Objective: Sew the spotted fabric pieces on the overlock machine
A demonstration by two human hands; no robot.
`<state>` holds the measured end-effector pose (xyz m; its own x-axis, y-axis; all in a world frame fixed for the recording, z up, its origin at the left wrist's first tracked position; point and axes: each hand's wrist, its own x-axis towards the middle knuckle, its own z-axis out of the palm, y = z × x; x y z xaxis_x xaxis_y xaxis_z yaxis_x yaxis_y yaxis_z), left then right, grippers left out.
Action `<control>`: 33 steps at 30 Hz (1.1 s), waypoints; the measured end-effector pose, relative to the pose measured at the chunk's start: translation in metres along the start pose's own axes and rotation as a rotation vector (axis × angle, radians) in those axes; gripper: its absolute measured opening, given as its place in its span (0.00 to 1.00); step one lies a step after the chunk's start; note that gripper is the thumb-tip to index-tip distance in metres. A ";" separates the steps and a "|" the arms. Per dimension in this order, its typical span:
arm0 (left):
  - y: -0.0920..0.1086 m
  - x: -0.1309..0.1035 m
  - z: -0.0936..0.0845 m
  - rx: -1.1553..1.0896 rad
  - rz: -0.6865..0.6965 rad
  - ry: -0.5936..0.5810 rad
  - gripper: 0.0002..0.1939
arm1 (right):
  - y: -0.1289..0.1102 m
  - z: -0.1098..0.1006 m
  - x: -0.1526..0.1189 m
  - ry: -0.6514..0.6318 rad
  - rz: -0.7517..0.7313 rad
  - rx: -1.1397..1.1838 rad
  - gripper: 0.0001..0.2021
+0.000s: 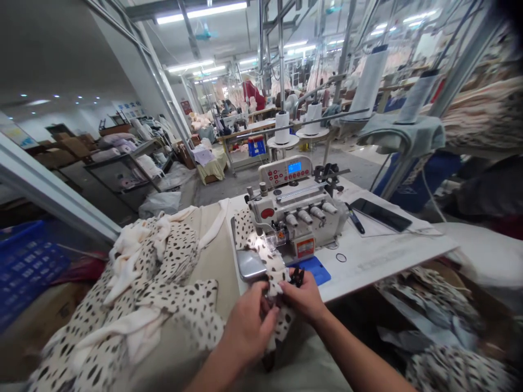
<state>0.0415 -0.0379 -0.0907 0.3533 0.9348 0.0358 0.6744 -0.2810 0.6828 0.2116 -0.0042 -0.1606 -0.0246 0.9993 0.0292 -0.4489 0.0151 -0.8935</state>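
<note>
A strip of cream fabric with dark spots [270,260] runs from under the presser area of an overlock sewing machine [296,209] toward me. My left hand [250,322] pinches the near end of this fabric between thumb and fingers. Gripping the same piece from the right side is my right hand [304,296], close to the left one. A small black object [298,276] shows at the right hand's fingers; its kind is unclear. The machine's lamp lights the cloth near the needle, and its blue display is lit.
Heaped spotted fabric [163,272] lies left of the machine. On the white tabletop [376,256] are a phone [382,214], a dark pen-like tool [355,219] and a black ring [341,257]. Thread cones [281,128] stand behind. A blue basket [30,267] is at far left.
</note>
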 end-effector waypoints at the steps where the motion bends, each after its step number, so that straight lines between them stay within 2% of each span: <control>1: 0.000 0.000 0.000 -0.016 -0.029 -0.041 0.12 | -0.001 0.001 0.000 0.006 0.012 0.056 0.17; 3: -0.001 0.000 0.000 -0.106 -0.021 -0.073 0.07 | -0.003 0.002 0.000 0.026 0.038 0.172 0.17; 4: -0.002 -0.001 0.001 -0.206 0.002 -0.083 0.08 | -0.004 0.003 0.000 0.038 0.052 0.221 0.17; 6: -0.007 -0.002 0.005 -0.545 0.009 -0.122 0.13 | -0.008 0.005 -0.001 0.055 0.079 0.284 0.18; 7: -0.009 -0.003 0.008 -0.757 -0.038 -0.144 0.15 | -0.010 0.006 -0.001 0.058 0.089 0.296 0.19; 9: -0.013 -0.003 0.013 -1.128 -0.216 -0.160 0.18 | -0.014 0.007 -0.002 0.065 0.100 0.300 0.20; 10: -0.015 -0.003 0.014 -1.243 -0.312 -0.163 0.21 | -0.015 0.007 -0.002 0.067 0.104 0.297 0.21; 12: -0.017 -0.003 0.010 -1.314 -0.426 -0.223 0.30 | -0.017 0.007 -0.002 0.071 0.113 0.294 0.21; 14: -0.019 -0.006 0.000 -1.253 -0.442 -0.274 0.36 | -0.019 0.007 -0.002 0.078 0.118 0.295 0.20; 15: -0.020 -0.010 -0.007 -1.186 -0.430 -0.261 0.34 | -0.019 0.008 -0.002 0.083 0.119 0.296 0.20; 18: -0.021 -0.030 -0.026 -0.768 -0.312 -0.100 0.17 | -0.020 0.010 -0.001 0.093 0.124 0.297 0.19; 20: -0.019 -0.049 -0.029 -0.352 -0.099 0.018 0.09 | -0.020 0.012 -0.001 0.094 0.129 0.289 0.19; 22: -0.018 -0.068 -0.014 0.080 0.214 0.149 0.02 | -0.021 0.013 -0.001 0.091 0.132 0.274 0.18; 24: -0.018 -0.082 0.017 0.418 0.480 0.270 0.09 | -0.021 0.013 0.000 0.083 0.134 0.260 0.17; 26: -0.024 -0.089 0.058 0.515 0.549 0.327 0.15 | -0.021 0.012 0.001 0.078 0.132 0.249 0.17; 27: -0.028 -0.090 0.078 0.589 0.579 0.367 0.13 | -0.021 0.011 0.001 0.076 0.128 0.244 0.17; 29: -0.038 -0.090 0.108 0.584 0.630 0.248 0.05 | -0.020 0.010 0.002 0.075 0.116 0.231 0.17; 30: -0.043 -0.088 0.115 0.535 0.663 0.175 0.07 | -0.020 0.010 0.001 0.074 0.109 0.223 0.18; 32: -0.048 -0.083 0.110 0.367 0.720 0.062 0.08 | -0.019 0.009 0.001 0.070 0.093 0.206 0.18; 33: -0.047 -0.080 0.100 0.288 0.720 0.067 0.07 | -0.018 0.008 0.000 0.069 0.085 0.199 0.18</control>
<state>0.0462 -0.1209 -0.1988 0.7346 0.5090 0.4487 0.4385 -0.8607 0.2586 0.2122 -0.0048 -0.1406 -0.0113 0.9968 -0.0790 -0.6155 -0.0693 -0.7851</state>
